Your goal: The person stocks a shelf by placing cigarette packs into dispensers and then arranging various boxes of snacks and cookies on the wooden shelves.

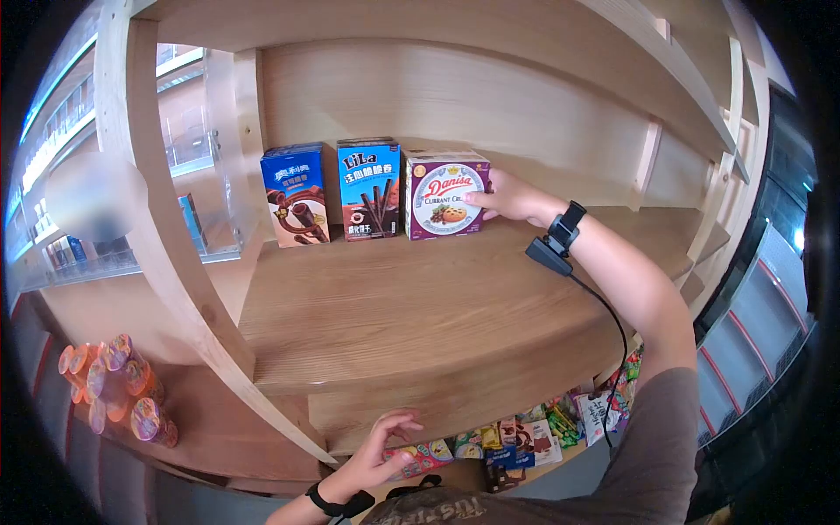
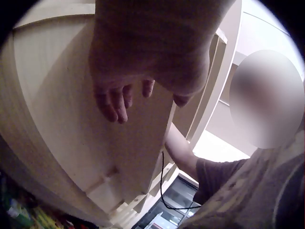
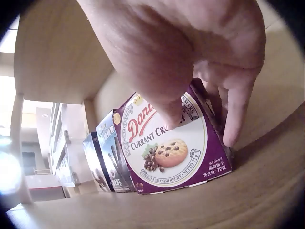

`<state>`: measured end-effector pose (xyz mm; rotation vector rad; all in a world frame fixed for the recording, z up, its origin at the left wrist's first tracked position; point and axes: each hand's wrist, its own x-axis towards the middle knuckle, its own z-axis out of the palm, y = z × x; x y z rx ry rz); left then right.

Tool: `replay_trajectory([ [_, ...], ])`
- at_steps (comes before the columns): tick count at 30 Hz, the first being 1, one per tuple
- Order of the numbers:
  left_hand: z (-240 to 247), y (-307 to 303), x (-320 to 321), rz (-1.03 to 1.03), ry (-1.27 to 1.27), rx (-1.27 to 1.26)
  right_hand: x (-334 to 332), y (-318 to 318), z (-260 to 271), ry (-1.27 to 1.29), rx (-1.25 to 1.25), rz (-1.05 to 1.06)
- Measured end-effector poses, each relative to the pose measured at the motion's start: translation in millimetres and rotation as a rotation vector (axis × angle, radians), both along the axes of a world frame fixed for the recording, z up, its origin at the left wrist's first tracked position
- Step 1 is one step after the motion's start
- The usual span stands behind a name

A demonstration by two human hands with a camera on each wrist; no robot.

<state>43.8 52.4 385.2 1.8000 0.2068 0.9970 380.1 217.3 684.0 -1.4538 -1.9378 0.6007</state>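
My right hand (image 1: 514,199) grips the right side of a purple-and-white Danisa currant cookie box (image 1: 437,211). In the right wrist view, the thumb lies on the front of the cookie box (image 3: 167,157) and the fingers reach down its right side. The box stands upright on the wooden shelf (image 1: 420,306). To its left stand a light-blue LiLa wafer roll box (image 1: 368,192) and a dark-blue box (image 1: 296,199) with chocolate rolls pictured. My left hand (image 1: 382,453) hangs in front of the shelf edge, its fingers loosely bent and holding nothing; the left wrist view shows this hand (image 2: 138,76) too.
A wooden upright (image 1: 175,236) bounds the shelf on the left, and another shelf board (image 1: 490,35) runs overhead. Orange cups (image 1: 114,385) stand on a lower shelf at left. Several snack packets (image 1: 525,442) lie below the front edge. A cable (image 1: 618,332) trails from my right wrist.
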Motion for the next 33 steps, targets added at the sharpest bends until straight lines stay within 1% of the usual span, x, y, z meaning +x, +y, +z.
replay_trajectory([
  [7, -2, -6, -2, 0.025, 0.007, -0.018, -6, -11, 4, -0.021, -0.041, -0.025],
  [9, -1, -10, -5, 0.040, 0.011, -0.034, -6, -23, 10, -0.050, -0.062, -0.110],
  [12, 2, -18, -12, 0.059, 0.042, -0.068, 6, -39, 14, -0.100, -0.051, -0.092],
  [13, 2, -21, -15, 0.057, 0.071, -0.088, 7, -51, 16, -0.106, -0.051, -0.084],
  [15, -5, -26, -22, 0.047, 0.076, -0.127, 6, -90, 18, -0.199, 0.122, -0.085],
  [17, -14, -29, -32, 0.036, 0.078, -0.170, 1, -135, 18, -0.314, 0.178, -0.053],
  [19, -22, -32, -41, -0.010, 0.226, -0.134, 1, -168, 6, -0.323, 0.191, -0.007],
  [20, -20, -36, -44, -0.005, 0.217, -0.141, 3, -180, -1, -0.297, 0.175, -0.025],
  [21, -14, -41, -46, -0.024, 0.293, -0.135, 15, -184, -16, -0.344, 0.218, -0.062],
  [22, -11, -44, -48, -0.043, 0.372, -0.128, 16, -191, -26, -0.369, 0.248, -0.136],
  [23, -12, -46, -49, -0.040, 0.367, -0.130, 18, -197, -34, -0.393, 0.279, -0.211],
  [24, -15, -48, -49, -0.089, 0.381, -0.153, 26, -195, -46, -0.397, 0.278, -0.206],
  [25, -20, -51, -49, -0.139, 0.397, -0.176, 36, -189, -60, -0.407, 0.371, -0.284],
  [26, -29, -49, -48, -0.178, 0.399, -0.130, 43, -184, -69, -0.411, 0.464, -0.364],
  [27, -33, -51, -48, -0.177, 0.404, -0.134, 44, -182, -73, -0.406, 0.460, -0.362],
  [29, -36, -53, -45, -0.226, 0.461, -0.128, 44, -178, -77, -0.232, 0.498, -0.445],
  [30, -41, -53, -44, -0.247, 0.478, -0.127, 45, -176, -80, -0.307, 0.557, -0.425],
  [31, -45, -54, -43, -0.243, 0.481, -0.131, 44, -175, -79, -0.302, 0.554, -0.421],
  [33, -51, -58, -41, -0.304, 0.480, -0.131, 39, -175, -74, -0.212, 0.432, -0.492],
])
